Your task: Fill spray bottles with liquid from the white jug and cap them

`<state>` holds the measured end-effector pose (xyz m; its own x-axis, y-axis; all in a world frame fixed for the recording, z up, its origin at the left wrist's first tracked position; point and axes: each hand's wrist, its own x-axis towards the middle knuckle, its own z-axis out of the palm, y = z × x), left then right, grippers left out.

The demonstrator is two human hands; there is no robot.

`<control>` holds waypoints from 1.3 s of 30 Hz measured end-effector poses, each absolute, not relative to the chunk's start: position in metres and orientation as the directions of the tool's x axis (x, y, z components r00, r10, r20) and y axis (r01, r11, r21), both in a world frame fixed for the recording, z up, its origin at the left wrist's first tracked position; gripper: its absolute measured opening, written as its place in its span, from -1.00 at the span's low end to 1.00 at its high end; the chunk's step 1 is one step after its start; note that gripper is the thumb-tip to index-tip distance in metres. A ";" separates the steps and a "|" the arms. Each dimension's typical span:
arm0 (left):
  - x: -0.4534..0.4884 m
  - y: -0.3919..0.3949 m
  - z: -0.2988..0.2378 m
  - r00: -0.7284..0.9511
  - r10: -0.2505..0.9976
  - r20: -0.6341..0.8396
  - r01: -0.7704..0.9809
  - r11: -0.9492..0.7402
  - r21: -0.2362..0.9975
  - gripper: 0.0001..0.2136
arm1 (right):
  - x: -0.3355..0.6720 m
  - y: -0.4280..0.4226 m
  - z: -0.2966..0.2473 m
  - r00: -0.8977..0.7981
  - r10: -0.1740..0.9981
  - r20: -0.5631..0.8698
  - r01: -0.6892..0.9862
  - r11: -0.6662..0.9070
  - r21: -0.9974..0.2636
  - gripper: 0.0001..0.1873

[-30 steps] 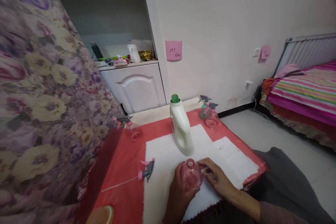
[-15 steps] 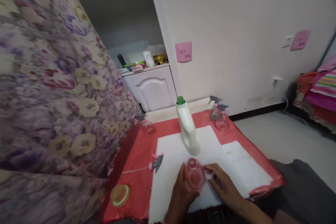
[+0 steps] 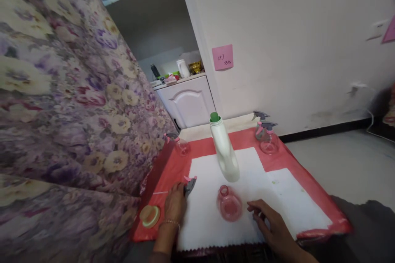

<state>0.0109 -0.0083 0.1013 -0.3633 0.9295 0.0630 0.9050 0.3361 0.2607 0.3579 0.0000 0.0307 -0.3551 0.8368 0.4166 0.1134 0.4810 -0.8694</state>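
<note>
A transparent pink bottle [image 3: 230, 203] without a top stands on the white cloth [image 3: 203, 230], apart from both hands. My left hand [image 3: 175, 205] is left of it, its fingers closed over the collar of a grey-and-pink trigger spray head [image 3: 190, 185]. The collar is hidden under the hand; the thin dip tube [image 3: 160, 192] sticks out to the left. To the right of the pink bottle, my right hand [image 3: 268, 222] holds nothing, its fingers loosely bent and apart. Behind the pink bottle is a tall pale-green jug [image 3: 225, 150] with a green neck insert.
A yellowish round cap [image 3: 150, 216] lies on the red table cover [image 3: 166, 168] left of my left hand. One spray bottle [image 3: 182, 146] stands at the back left; two more, one a pink spray bottle [image 3: 269, 144], stand at the back right. A floral curtain [image 3: 101, 90] borders the table's left.
My left hand has let go of the pink bottle and moved left to the spray head. My right hand has drawn slightly away from the bottle. The view has turned a little left.
</note>
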 end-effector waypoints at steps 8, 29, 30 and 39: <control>0.008 0.001 0.101 -0.335 0.941 0.046 0.935 0.326 0.137 -0.65 | 0.359 0.003 0.023 -0.356 0.845 0.399 0.144 0.472 -0.870 -0.75; 0.147 -0.047 0.227 -0.526 0.802 0.283 0.100 -0.272 0.957 -0.67 | 0.364 0.005 0.028 -0.325 0.866 0.379 0.099 0.430 -0.898 -0.75; 0.153 -0.048 0.230 -0.521 0.801 0.294 0.085 -0.295 0.952 -0.68 | 0.364 0.005 0.028 -0.321 0.867 0.380 0.100 0.430 -0.897 -0.75; 0.179 -0.043 0.234 -0.523 0.764 0.377 0.133 -0.363 0.922 -0.70 | 0.366 0.006 0.027 -0.333 0.870 0.365 0.118 0.422 -0.899 -0.75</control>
